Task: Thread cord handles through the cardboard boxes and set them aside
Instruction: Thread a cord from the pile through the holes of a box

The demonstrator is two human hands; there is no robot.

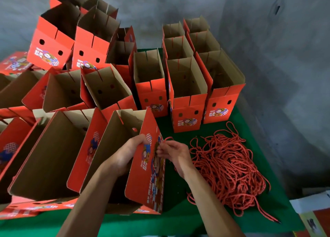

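Fingers [142, 138] of left hand [127, 152] grip the open red printed box [150, 174] wall; right hand [174, 151] pinches a red twisted cord [167, 138] against its printed face.

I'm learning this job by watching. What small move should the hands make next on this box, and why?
Probably feed the cord end into the panel's hole: the right hand pinches it against the printed side of the box, which the left hand grips at the top edge.

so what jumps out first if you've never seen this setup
A mass of open red cardboard boxes crowds the green table from the left edge to the centre. A tangled pile of red cords lies at right, and both hands work at the nearest box, the right hand pinching a cord.
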